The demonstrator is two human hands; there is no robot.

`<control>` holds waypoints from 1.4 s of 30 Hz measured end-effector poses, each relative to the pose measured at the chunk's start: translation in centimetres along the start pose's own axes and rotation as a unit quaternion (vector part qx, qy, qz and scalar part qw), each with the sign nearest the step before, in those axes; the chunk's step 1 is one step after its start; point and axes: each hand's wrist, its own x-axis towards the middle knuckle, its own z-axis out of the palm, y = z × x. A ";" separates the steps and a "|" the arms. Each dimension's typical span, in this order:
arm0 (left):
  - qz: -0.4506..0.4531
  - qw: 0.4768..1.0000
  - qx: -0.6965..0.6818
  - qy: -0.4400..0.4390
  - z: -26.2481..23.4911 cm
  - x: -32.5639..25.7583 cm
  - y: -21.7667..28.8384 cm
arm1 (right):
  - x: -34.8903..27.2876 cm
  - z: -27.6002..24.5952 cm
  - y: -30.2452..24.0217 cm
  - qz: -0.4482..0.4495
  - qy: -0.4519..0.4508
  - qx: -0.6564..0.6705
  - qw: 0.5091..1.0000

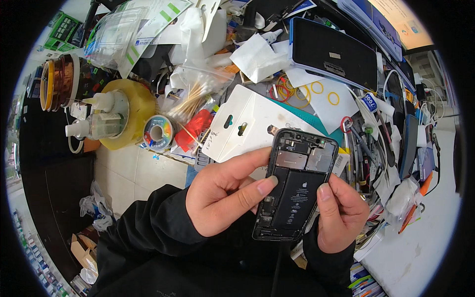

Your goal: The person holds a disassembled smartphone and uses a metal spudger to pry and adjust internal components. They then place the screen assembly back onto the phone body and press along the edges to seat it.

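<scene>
Phone (pixel 293 162) already opened up — left hand (pixel 222 198) and right hand (pixel 342 213) gripping its edges — battery (pixel 295 200) looks seated.

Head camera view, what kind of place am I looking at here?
Probably a phone repair shop: an opened phone with its insides exposed, a bag of cotton swabs and what looks like a solder spool.

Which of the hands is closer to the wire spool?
Left. The left hand is a bit right of the spool and lower in the picture; the right hand is much farther right, at the opened phone's other edge.
</scene>
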 end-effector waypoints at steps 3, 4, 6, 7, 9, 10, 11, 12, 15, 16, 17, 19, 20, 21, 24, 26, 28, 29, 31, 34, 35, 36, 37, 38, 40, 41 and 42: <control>0.003 1.000 0.017 0.020 0.1 -0.1 0.6 | -0.1 -0.2 0.0 0.009 -0.012 0.006 1.000; -0.001 0.999 0.035 0.027 0.2 -0.1 0.8 | -0.1 -0.3 -0.1 0.013 -0.016 0.002 1.000; -0.031 0.994 0.100 0.036 -0.3 0.0 1.3 | -0.3 -0.3 -0.2 0.016 -0.016 -0.001 1.000; -0.008 0.991 0.124 0.053 -0.1 -0.1 1.3 | -0.3 -0.2 -0.2 0.015 -0.011 -0.001 1.000; 0.041 0.982 0.169 0.080 0.1 -0.1 1.0 | -0.5 -0.1 -0.3 0.017 -0.012 -0.001 1.000; 0.049 0.979 0.175 0.091 0.2 -0.1 0.9 | -0.5 0.0 -0.3 0.020 -0.019 0.000 1.000; 0.060 0.977 0.182 0.097 0.2 -0.1 0.7 | -0.6 0.1 -0.2 0.015 -0.016 0.003 1.000; 0.071 0.974 0.188 0.103 0.2 -0.1 0.5 | -0.6 0.1 -0.2 0.024 -0.021 0.007 0.999; 0.085 0.968 0.205 0.114 0.1 -0.3 0.3 | -0.7 0.2 0.0 0.020 -0.014 0.021 0.999; 0.088 0.969 0.203 0.113 0.2 -0.3 0.2 | -0.6 0.2 0.1 0.016 -0.016 0.023 0.999; 0.106 0.969 0.189 0.115 0.3 -0.2 0.0 | -0.6 0.2 0.2 0.016 -0.012 0.020 1.000; 0.117 0.972 0.172 0.110 0.3 -0.1 -0.1 | -0.5 0.3 0.4 0.000 -0.007 0.022 1.000; 0.109 0.974 0.167 0.103 0.3 -0.1 0.0 | -0.5 0.3 0.4 -0.016 0.006 0.017 1.000; 0.092 0.979 0.157 0.090 0.2 -0.1 0.1 | -0.4 0.4 0.4 -0.001 0.006 0.024 1.000; 0.093 0.977 0.186 0.040 -0.5 -0.5 0.7 | -0.4 0.7 0.1 0.010 0.010 0.034 0.999; 0.074 0.984 0.159 0.029 -0.5 -0.5 0.8 | -0.2 0.5 -0.5 0.042 0.002 0.025 0.999; 0.073 0.988 0.126 0.047 -0.3 -0.4 0.7 | -0.1 0.1 -1.2 0.068 -0.038 0.031 0.997; 0.065 0.990 0.114 0.054 -0.3 -0.4 0.8 | 0.1 -0.2 -1.4 0.062 -0.059 0.011 0.996; 0.082 0.992 0.077 0.063 0.0 -0.3 0.6 | 0.4 -0.6 -1.8 0.035 -0.088 -0.006 0.995; 0.068 0.993 0.058 0.080 -0.1 -0.2 0.2 | 0.8 -0.9 -2.0 -0.003 -0.110 -0.003 0.994; 0.046 0.994 0.056 0.087 -0.2 -0.1 0.1 | 0.9 -0.9 -2.1 0.003 -0.113 -0.006 0.994; 0.046 0.993 0.049 0.094 -0.3 -0.1 0.0 | 0.9 -0.9 -2.2 0.005 -0.119 -0.012 0.993; 0.045 0.993 0.043 0.102 -0.3 -0.1 -0.2 | 0.9 -0.8 -2.2 0.011 -0.125 -0.012 0.992; 0.045 0.992 0.037 0.110 -0.3 -0.1 -0.3 | 0.9 -0.7 -2.3 0.012 -0.132 -0.015 0.991; 0.068 0.990 0.027 0.125 -0.2 -0.1 -0.6 | 0.8 -0.5 -2.4 0.022 -0.133 -0.030 0.990; 0.073 0.988 0.022 0.133 -0.1 0.0 -0.6 | 0.6 -0.4 -2.5 0.031 -0.127 -0.043 0.990; 0.077 0.987 0.026 0.137 -0.1 0.0 -0.6 | 0.5 -0.3 -2.4 0.037 -0.126 -0.045 0.990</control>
